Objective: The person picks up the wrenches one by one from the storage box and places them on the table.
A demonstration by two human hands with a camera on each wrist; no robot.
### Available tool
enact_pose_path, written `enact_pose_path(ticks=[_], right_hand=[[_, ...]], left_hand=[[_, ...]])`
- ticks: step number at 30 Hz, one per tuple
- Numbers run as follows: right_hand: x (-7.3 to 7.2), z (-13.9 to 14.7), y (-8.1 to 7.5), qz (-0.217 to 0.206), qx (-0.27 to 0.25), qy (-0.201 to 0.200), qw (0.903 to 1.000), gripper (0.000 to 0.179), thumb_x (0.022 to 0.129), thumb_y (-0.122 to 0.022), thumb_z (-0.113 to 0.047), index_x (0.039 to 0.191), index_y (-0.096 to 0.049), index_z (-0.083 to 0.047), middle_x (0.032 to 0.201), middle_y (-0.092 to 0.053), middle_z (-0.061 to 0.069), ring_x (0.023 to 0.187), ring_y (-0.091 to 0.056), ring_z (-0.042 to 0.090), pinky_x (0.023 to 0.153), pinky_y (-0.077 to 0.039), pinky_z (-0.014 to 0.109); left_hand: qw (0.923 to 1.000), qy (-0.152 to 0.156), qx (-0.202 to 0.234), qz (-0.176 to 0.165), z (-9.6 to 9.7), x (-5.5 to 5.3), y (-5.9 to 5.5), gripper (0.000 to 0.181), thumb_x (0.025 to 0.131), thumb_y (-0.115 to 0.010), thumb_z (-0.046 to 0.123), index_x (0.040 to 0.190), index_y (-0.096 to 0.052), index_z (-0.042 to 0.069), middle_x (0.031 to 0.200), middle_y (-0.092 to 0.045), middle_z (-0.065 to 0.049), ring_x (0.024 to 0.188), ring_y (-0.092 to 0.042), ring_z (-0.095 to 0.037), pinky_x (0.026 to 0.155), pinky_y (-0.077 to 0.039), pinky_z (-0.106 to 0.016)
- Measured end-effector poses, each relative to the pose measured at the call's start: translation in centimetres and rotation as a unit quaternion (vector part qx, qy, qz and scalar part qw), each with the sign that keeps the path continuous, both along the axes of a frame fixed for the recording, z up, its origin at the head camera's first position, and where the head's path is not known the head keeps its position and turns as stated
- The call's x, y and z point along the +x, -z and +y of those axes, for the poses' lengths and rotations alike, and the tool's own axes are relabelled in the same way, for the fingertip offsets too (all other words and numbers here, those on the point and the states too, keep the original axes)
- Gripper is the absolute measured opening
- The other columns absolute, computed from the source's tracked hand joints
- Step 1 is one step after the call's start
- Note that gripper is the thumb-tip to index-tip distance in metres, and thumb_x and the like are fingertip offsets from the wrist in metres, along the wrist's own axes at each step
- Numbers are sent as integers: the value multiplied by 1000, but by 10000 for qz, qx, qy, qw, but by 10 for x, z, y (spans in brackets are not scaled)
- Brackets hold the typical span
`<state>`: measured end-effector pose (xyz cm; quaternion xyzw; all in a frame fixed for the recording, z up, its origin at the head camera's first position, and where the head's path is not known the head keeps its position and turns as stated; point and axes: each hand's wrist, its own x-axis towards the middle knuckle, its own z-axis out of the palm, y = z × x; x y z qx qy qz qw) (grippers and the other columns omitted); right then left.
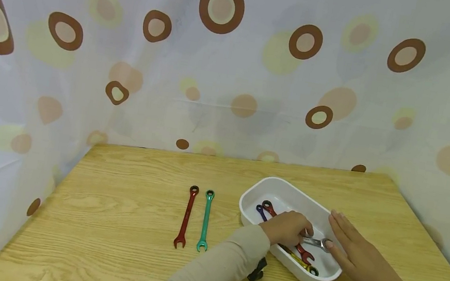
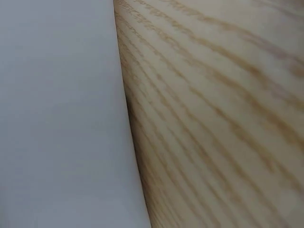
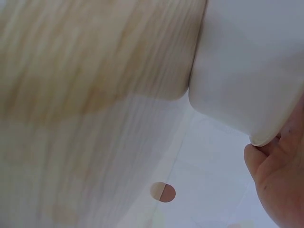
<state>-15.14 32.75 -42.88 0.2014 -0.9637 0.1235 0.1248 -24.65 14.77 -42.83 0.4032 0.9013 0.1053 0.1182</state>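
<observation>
In the head view, my left hand [image 1: 288, 227] reaches into a white plastic bin [image 1: 254, 218], its curled fingers at one end of a silver combination wrench [image 1: 315, 242]. A red wrench [image 1: 304, 254] and a yellow wrench [image 1: 297, 257] lie partly under that hand, with a blue wrench [image 1: 260, 211] by its far side. My right hand [image 1: 358, 260] rests at the bin's right rim with straight fingers; its thumb lies close to the silver wrench's free end. The right wrist view shows that hand at the rim, above the bin's outer wall [image 3: 237, 71].
Left of the bin, a second red wrench [image 1: 186, 218] and a green wrench [image 1: 206, 221] lie side by side on the wooden table [image 1: 125, 213]. A patterned white curtain [image 1: 235, 73] hangs behind the table and along both sides.
</observation>
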Motion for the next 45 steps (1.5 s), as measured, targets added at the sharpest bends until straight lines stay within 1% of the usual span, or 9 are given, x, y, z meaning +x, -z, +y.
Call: enact_pose_path(ticks=[6,10,17,24,28,31,36,41,45], right_hand=[[1,0,-2,23,34,-32,10000,60,96,-47,-29,145,-22,-7,154,-12,4,142,-7,16,96,8,-1],[1,0,-1,14,36,-35,10000,59,96,-47,-28,145,-22,-7,154,-9,2,142,-7,17,96,8,0],[1,2,3,106,22,-54,9999,59,95,-48,-27,145,-23,-7,154,-11,3,142,-9,17,98,7,0],[2,1,4,70,32,-24,10000,59,95,-48,-28,145,-23,-7,154,-12,3,142,-7,14,97,7,0],[2,0,2,101,76,-43,9999,59,95,-48,-27,145,-24,-6,154,-11,4,142,-9,18,98,7,1],[1,0,1,95,44,-57,9999,58,95,-47,-26,145,-24,-5,154,-11,4,142,-11,22,99,7,0],[1,0,3,-5,0,-58,10000,58,96,-46,-27,145,-23,-5,154,-11,4,142,-9,18,97,7,-1],[1,1,3,48,45,-36,10000,58,96,-47,-28,144,-25,-4,153,-14,8,142,-8,17,98,7,-1],[1,1,1,136,105,-78,9998,59,95,-47,-27,144,-25,-3,153,-16,10,141,0,9,100,8,1]], left_hand=[[9999,-36,-69,-66,1,0,0,24,84,-64,15,105,-68,27,94,-64,15,85,-54,3,75,-41,-13],[9999,72,-117,-12,2,0,0,21,85,-63,14,101,-70,26,90,-63,16,79,-52,2,72,-40,-12],[9999,84,-119,0,2,0,3,18,85,-63,16,98,-68,27,89,-61,18,78,-51,3,70,-39,-13],[9995,-288,129,-74,-2,1,3,18,81,-66,14,93,-69,28,90,-63,16,76,-53,2,64,-42,-16],[9978,-524,382,-130,-4,0,2,23,79,-66,10,94,-68,27,89,-63,14,71,-52,-1,59,-40,-16],[9959,-650,608,-181,-6,-2,1,25,78,-65,9,95,-68,27,90,-64,13,72,-53,-1,58,-40,-16],[9921,-869,884,-207,-9,-2,0,27,75,-65,6,92,-68,27,87,-64,12,71,-53,-2,58,-39,-17],[9883,-961,1150,-279,-10,-4,-2,25,76,-64,6,91,-68,25,84,-64,11,66,-51,-3,55,-38,-16],[9865,-1013,1252,-294,-11,-6,-5,24,76,-63,7,91,-68,24,82,-64,11,65,-51,-3,53,-38,-16]])
